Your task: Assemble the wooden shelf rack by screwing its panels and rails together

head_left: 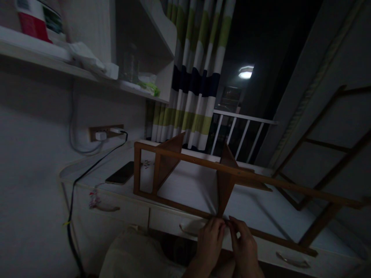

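Note:
A brown wooden rack frame lies on its side on the white desk, with two shelf boards standing between its long rails. My left hand is closed at the near lower rail, where the middle shelf board meets it. Right beside it, my right hand is pinched at the same joint, fingertips almost touching those of the left. Whatever is between the fingers of either hand is too small and dark to make out. Several small screws lie on the desk near the left shelf board.
A phone rests on the desk's left, by a black cable from the wall socket. Another wooden frame leans at the right wall. Drawer handles face me below the desktop. A shelf hangs overhead.

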